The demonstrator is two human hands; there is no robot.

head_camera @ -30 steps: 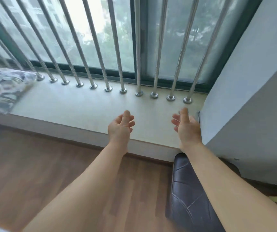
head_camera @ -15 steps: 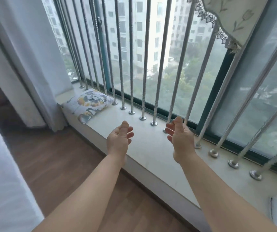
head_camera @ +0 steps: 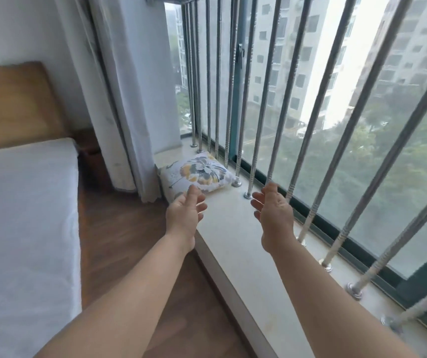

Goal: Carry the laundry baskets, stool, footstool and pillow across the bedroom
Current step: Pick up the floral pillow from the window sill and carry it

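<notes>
Left hand [head_camera: 185, 214] open, empty, just short of pillow [head_camera: 196, 174] on sill [head_camera: 235, 244]

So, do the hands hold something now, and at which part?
Nothing is held. The left hand and right hand are open and empty, short of the pillow.

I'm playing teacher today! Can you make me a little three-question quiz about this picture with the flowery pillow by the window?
1. True or false: the left hand is gripping the square white pillow with yellow and grey flowers.
2. Where does the pillow lie? A) on the white bed B) on the pale stone window ledge C) on the brown wooden floor
3. Fill in: the right hand is open and holds ______.

Key: 1 false, both hands are open and short of it; 2 B; 3 nothing.
</notes>
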